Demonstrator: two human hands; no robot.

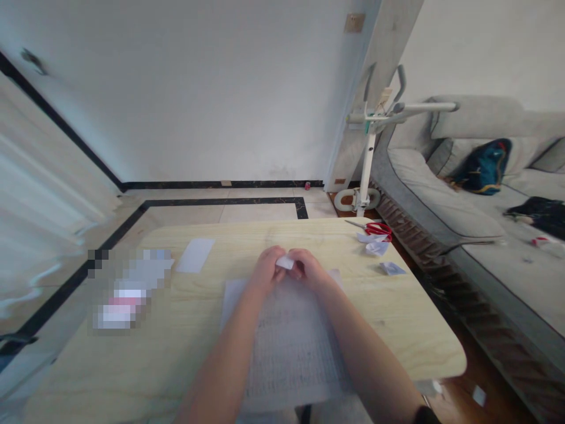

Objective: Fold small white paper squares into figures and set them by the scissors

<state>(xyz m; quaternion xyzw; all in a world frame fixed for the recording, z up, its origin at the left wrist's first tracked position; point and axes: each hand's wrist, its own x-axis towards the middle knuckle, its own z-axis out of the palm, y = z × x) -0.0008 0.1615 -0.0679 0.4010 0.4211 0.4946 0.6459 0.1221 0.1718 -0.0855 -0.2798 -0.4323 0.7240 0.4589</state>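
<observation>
At the far edge of the big printed sheet [295, 347] on the wooden table [198, 318], the fingers of our left hand [267, 265] and right hand [308, 266] pinch a small white paper [285, 262], which we think might rip if we pull too hard.

Forearms [238, 347] bare — a black sleeve edge [426, 416] on the right one.
</observation>
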